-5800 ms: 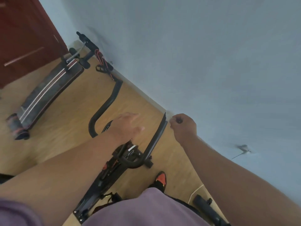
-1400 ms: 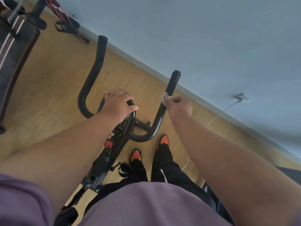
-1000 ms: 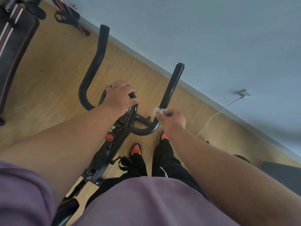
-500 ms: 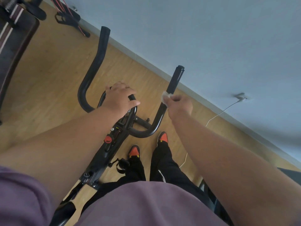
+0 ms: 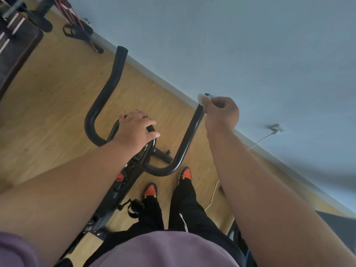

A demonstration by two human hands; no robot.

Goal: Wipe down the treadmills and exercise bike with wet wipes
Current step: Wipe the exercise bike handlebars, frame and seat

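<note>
White wet wipe (image 5: 201, 98) is bunched in my right hand (image 5: 221, 114), whose fingers are curled round the top end of the right handlebar (image 5: 189, 139) of the exercise bike (image 5: 133, 170), pinching the wipe against the tube so only a small crumpled corner of it shows past my knuckles. My left hand (image 5: 135, 132) rests on the small central loop of the bars, fingers bent loosely over it and thumb lying out straight, steadying the frame. From here I judge the likeliest slip is the wipe riding off the open end of the bar: my grip is right at the tip, and one more push upward could send the wipe past it and down to the wooden floor (image 5: 48, 112) by the wall. It is also wadded so small that little of it meets the tube, so I could pass over the far side of the bar without touching it. A hard pull could rock the bike toward my shoes, since only my light left hand holds it; the white cable (image 5: 212, 195) on the floor near my right foot could catch me if I step round. The bike itself stands just in front of my legs: glossy black tubing in two long upswept horns, a red knob (image 5: 119, 177) on the stem, a strapped pedal below. The left handlebar (image 5: 107, 93) looks dull; I cannot tell whether it is wiped.
</note>
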